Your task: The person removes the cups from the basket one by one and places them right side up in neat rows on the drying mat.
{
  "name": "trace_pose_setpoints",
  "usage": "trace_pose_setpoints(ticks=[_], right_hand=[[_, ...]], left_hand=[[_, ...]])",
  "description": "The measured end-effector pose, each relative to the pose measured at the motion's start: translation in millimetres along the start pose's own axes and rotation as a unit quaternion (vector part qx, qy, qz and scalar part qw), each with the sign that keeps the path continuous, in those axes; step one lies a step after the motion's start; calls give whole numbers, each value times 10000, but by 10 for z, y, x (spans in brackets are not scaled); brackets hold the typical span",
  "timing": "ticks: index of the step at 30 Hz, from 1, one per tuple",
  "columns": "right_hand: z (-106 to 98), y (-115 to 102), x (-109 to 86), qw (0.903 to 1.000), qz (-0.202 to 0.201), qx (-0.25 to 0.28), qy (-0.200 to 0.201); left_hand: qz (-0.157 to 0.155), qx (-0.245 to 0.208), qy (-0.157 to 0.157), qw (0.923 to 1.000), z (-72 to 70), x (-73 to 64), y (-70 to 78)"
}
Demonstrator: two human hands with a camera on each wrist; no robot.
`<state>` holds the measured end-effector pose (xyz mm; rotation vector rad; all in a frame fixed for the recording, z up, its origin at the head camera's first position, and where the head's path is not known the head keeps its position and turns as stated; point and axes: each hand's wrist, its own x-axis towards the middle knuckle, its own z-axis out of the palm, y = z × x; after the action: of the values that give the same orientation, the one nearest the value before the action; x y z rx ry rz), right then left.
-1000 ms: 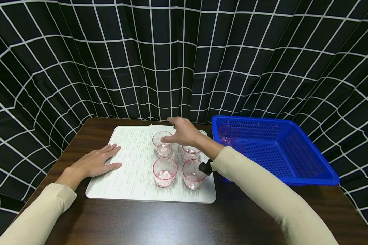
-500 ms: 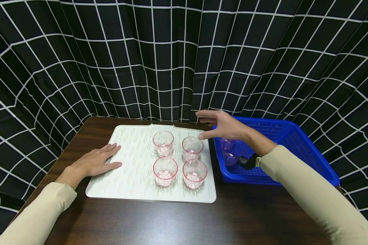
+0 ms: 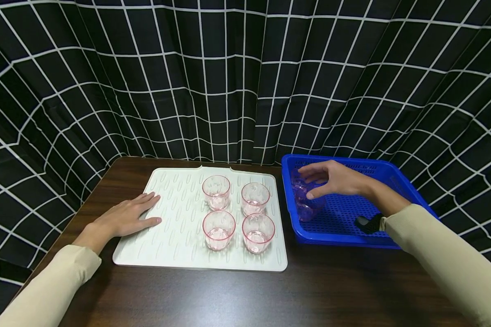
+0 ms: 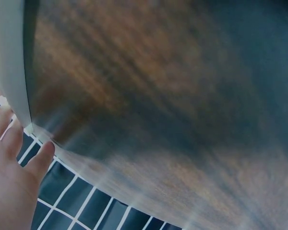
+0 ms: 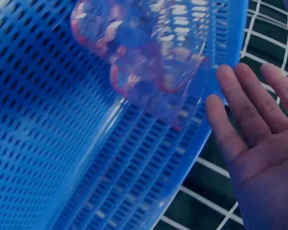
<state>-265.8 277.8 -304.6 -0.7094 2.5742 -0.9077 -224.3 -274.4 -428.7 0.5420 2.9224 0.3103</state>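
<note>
My left hand (image 3: 124,215) lies flat with spread fingers on the left edge of a white ridged mat (image 3: 167,240). Clear pink-rimmed glasses stand upright on that mat in two rows: back left (image 3: 217,193), a back right glass (image 3: 255,200), a front left glass (image 3: 218,230) and a front right glass (image 3: 258,234). Over the blue basket (image 3: 352,243) hovers my right hand (image 3: 339,179), fingers parted and holding nothing. Below it, more pink-rimmed glasses (image 5: 149,72) lie in the basket's left end; the hand partly hides them in the head view.
The dark wooden table (image 3: 180,295) carries mat and basket side by side, with a narrow gap between them. A black curtain with a white grid (image 3: 229,91) hangs behind and around the table. A dark wrist strap (image 3: 368,223) sits at the right sleeve.
My right hand has moved right, from above the glasses on the mat to over the basket's left end. The left hand and the glasses on the mat stay put.
</note>
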Motion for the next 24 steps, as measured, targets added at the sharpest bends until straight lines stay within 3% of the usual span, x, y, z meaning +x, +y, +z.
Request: trace_pose_setpoints(ticks=[13, 24], right_hand=[[-39, 242, -178, 9994, 317, -68, -111], [-28, 334, -170, 9988, 269, -50, -400]], left_hand=[[136, 0, 86, 9999, -3, -1, -7], [88, -20, 66, 9999, 1, -4, -3]])
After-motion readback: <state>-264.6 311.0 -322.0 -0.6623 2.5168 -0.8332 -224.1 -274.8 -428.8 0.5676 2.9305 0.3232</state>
